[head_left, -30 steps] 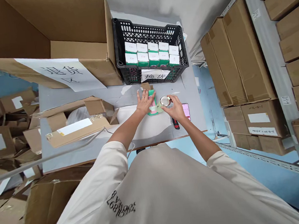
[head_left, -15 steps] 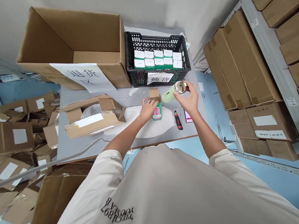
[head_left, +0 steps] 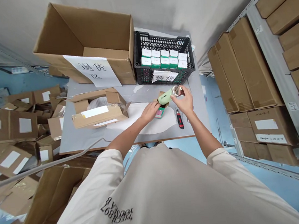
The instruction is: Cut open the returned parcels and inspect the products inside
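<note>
Green bottle [head_left: 165,97], seen in the head view, is held tilted just on the near side of the black crate [head_left: 144,77], its base toward a small green-and-pink box [head_left: 160,113]; whether base and box touch, I cannot tell. The right hand [head_left: 185,101] pinches the silver cap [head_left: 175,91] between thumb and fingers. The left hand [head_left: 150,112] is at the box, fingers close together near the base, though what they grip is unclear. Held only by its smooth cap, the bottle could slip or swing if that pinch loosens, and its base could snag the box if it dips askew. On the table [head_left: 201,104], nearer the wearer than the crate, a red-and-black knife [head_left: 180,119] lies where the right forearm could knock it. An opened carton [head_left: 92,119] sits near-left of the crate, a large carton [head_left: 126,67] stands directly left, and the crate itself, holding white-topped boxes [head_left: 165,60], blocks movement away from the wearer.
</note>
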`<state>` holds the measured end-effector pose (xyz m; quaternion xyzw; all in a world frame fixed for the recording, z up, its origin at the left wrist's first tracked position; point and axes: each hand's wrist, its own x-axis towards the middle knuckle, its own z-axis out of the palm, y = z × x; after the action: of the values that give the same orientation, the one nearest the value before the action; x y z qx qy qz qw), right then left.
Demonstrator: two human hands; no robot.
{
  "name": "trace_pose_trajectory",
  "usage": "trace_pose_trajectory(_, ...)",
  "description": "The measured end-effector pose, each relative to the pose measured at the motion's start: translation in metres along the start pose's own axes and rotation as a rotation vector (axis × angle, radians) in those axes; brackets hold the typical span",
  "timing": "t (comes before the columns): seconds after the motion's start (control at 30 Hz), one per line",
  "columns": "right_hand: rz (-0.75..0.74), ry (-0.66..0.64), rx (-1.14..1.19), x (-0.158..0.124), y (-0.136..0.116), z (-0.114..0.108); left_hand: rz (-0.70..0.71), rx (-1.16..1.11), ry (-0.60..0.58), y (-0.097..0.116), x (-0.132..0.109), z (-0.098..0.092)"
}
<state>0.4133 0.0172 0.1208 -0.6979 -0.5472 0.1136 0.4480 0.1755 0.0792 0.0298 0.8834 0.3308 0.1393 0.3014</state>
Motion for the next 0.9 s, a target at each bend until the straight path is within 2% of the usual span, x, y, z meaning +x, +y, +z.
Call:
trace_pose_trajectory(0.2, -0.101, -0.236, -0.029, -0.011, -0.005, -0.009, -0.118, -0.007, -0.034, 0.003, -0.006, 0.000)
trace_pose_trajectory(0.37, -0.071, -0.370, -0.066, -0.029, 0.013, 0.007, -0.087, -0.025, -0.081, 0.001, -0.011, 0.003)
trace_pose_trajectory(0.47, -0.041, -0.410, -0.150, -0.044, 0.025, 0.021, -0.059, -0.093, -0.064, 0.001, -0.013, 0.006)
trace_pose_trajectory(0.6, 0.020, -0.449, -0.269, -0.062, 0.030, 0.034, -0.121, -0.132, -0.112, 0.006, -0.015, 0.005)
trace_pose_trajectory(0.77, 0.014, -0.488, -0.324, -0.072, 0.028, 0.037, -0.217, -0.105, -0.232, 0.015, -0.015, -0.003)
trace_pose_trajectory(0.9, -0.030, -0.478, -0.376, -0.077, 0.029, 0.036, -0.235, -0.052, -0.239, 0.017, -0.014, -0.003)
